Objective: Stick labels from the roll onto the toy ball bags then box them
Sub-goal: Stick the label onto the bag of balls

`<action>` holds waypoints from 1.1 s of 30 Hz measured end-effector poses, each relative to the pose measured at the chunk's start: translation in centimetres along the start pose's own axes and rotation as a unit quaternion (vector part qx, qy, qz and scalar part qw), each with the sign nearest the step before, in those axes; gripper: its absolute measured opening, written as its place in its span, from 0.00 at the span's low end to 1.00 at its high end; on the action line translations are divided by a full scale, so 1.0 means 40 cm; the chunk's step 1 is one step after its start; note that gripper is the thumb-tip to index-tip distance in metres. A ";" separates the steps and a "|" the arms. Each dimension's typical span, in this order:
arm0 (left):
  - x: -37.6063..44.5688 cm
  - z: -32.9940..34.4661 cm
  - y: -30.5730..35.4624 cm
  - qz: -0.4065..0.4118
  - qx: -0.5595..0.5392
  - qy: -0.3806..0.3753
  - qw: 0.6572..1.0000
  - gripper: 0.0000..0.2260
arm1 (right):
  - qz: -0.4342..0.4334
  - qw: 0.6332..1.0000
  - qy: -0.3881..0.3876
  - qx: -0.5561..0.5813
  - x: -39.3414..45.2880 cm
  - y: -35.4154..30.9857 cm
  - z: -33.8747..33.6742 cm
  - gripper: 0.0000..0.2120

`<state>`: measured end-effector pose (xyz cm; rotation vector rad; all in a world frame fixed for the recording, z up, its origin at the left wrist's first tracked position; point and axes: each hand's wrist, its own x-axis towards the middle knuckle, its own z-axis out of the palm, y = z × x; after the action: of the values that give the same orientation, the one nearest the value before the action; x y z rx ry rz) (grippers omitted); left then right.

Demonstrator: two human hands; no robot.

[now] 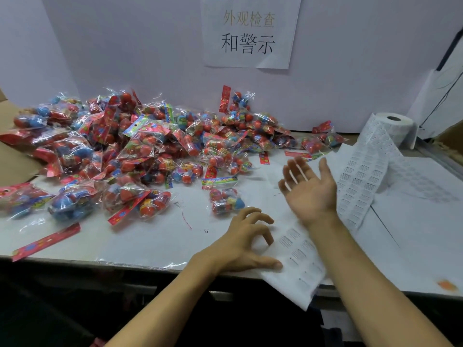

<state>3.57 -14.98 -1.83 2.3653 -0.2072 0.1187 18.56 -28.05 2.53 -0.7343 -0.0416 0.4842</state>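
A big heap of clear toy ball bags point(140, 146) with red and blue balls covers the table's left and middle. One single bag point(226, 200) lies apart, just beyond my left hand point(246, 242). That hand hovers over the white table with fingers loosely curled, its thumb touching the near end of the label strip point(298, 256). My right hand point(309, 189) is raised, palm up, fingers spread and holding nothing. The label roll point(394, 128) stands at the back right, its printed strip running down toward me.
A white wall with a paper sign point(250, 31) closes off the back. A cardboard box flap point(15, 161) shows at the far left. Loose red header cards point(46, 241) lie near the front edge. White paper sheets point(413, 221) cover the right of the table.
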 end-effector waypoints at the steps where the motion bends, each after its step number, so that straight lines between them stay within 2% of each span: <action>1: 0.002 -0.003 -0.001 -0.005 -0.017 0.001 1.000 0.14 | -0.013 1.000 -0.018 0.000 -0.003 -0.023 0.007 0.22; 4: 0.010 -0.019 -0.008 -0.048 -0.114 0.029 0.992 0.08 | -0.054 0.986 -0.079 -0.134 -0.028 -0.071 0.022 0.15; 6: 0.014 -0.031 -0.011 -0.092 -0.204 0.082 0.971 0.05 | -0.099 0.946 -0.112 -0.288 -0.052 -0.075 0.013 0.11; 9: 0.022 -0.035 -0.026 -0.107 -0.243 0.187 0.946 0.03 | -0.155 0.869 -0.137 -0.450 -0.087 -0.045 -0.018 0.07; 10: 0.026 -0.034 -0.030 -0.105 -0.252 0.205 0.940 0.03 | -0.190 0.834 -0.144 -0.498 -0.094 -0.030 -0.031 0.06; 13: 0.037 -0.029 -0.042 -0.110 -0.276 0.208 0.932 0.05 | -0.353 0.665 -0.139 -0.644 -0.098 0.028 -0.076 0.03; 14: 0.038 -0.029 -0.047 -0.117 -0.282 0.198 0.931 0.07 | -0.381 0.631 -0.124 -0.664 -0.097 0.046 -0.087 0.04; 15: 0.036 -0.030 -0.051 -0.124 -0.294 0.184 0.930 0.09 | -0.391 0.617 -0.108 -0.674 -0.097 0.061 -0.095 0.05; 19: 0.024 -0.033 -0.079 -0.145 -0.383 0.137 0.902 0.17 | -0.419 0.599 -0.069 -0.679 -0.096 0.089 -0.119 0.06; 22: 0.017 -0.026 -0.084 -0.130 -0.364 0.148 0.910 0.18 | -0.445 0.593 -0.073 -0.668 -0.105 0.088 -0.126 0.05; 25: 0.011 -0.020 -0.079 -0.119 -0.336 0.164 0.920 0.18 | -0.450 0.582 -0.114 -0.667 -0.116 0.083 -0.126 0.03; 29: 0.008 -0.021 -0.074 -0.109 -0.317 0.152 0.930 0.17 | -0.421 0.600 -0.171 -0.659 -0.127 0.080 -0.118 0.02; 33: 0.004 -0.027 -0.063 -0.107 -0.305 0.141 0.936 0.17 | -0.401 0.622 -0.187 -0.646 -0.129 0.077 -0.120 0.06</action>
<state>4.18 -12.45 -2.76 1.7121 0.1394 0.2481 13.69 -31.38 -2.41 -1.8850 -1.1910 -0.4084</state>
